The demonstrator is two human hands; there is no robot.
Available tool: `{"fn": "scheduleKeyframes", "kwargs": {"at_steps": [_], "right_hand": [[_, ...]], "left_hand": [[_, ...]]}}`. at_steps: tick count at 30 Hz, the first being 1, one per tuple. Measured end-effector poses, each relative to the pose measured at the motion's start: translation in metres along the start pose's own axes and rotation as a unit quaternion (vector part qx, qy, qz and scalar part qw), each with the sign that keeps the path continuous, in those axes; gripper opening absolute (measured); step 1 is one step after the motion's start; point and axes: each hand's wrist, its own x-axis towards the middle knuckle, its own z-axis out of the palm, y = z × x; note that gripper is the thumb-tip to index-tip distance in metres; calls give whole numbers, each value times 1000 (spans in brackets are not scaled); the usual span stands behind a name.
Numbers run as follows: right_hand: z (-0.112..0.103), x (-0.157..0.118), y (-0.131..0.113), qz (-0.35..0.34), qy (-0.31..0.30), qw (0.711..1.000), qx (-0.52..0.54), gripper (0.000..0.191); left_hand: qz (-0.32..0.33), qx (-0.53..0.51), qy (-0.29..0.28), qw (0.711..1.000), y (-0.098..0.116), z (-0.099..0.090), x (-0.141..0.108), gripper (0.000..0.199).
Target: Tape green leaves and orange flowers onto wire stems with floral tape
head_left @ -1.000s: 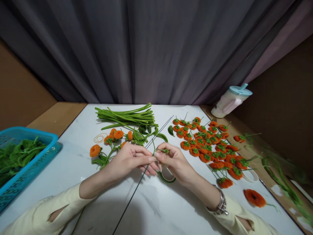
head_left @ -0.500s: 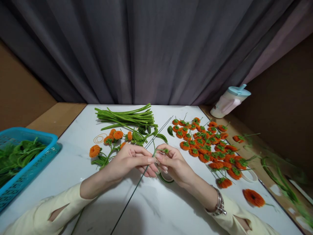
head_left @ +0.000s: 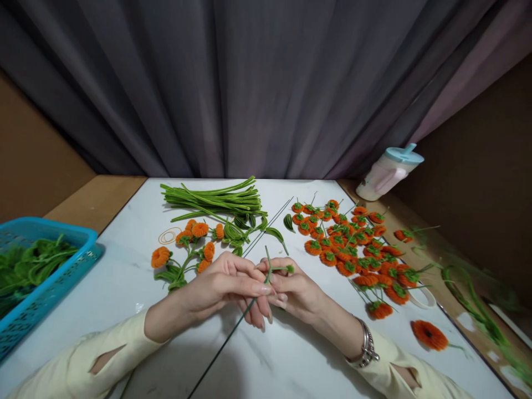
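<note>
My left hand [head_left: 226, 284] pinches a thin green wire stem [head_left: 224, 342] between thumb and fingertips, with its other fingers hanging loosely below. My right hand [head_left: 297, 291] meets it at the same spot, its thumb and fingers closed on the upper part of the stem. A short side branch with a small green bud [head_left: 290, 269] sticks out to the right above the right thumb. The stem's tip points up, while its long end slants down toward me. Exactly what lies between the right fingertips is hidden.
Orange fuzzy flowers [head_left: 347, 252] cover the table's right side; one lone flower [head_left: 430, 335] lies nearer. Green pipe cleaners [head_left: 211, 198] and a flower spray [head_left: 183, 266] lie left of centre. A blue basket [head_left: 89, 238] holds leaves, and a tumbler [head_left: 388, 174] stands back right.
Both hands have come slightly nearer to me with the stem. The bud has shifted down and right, and the green tape roll that showed below the right hand is now hidden.
</note>
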Motion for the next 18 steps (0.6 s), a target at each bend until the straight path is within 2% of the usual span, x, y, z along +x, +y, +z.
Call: {"fn": "scheduleKeyframes", "kwargs": {"at_steps": [2,7,11,18], "right_hand": [[2,0,-5,-8,9,999,-31,14],[12,-4,-19,-8,79,991,-109,23],[20,-7,-23,-20,129,982,-133,18],[21,-8,-26,-56,129,976,-164,9]], "left_hand": [[15,8,12,1000,1,0,-1,8],[42,48,56,996,7,0,-2,9],[44,61,66,995,8,0,-3,10],[49,62,83,993,7,-2,-2,14]]}}
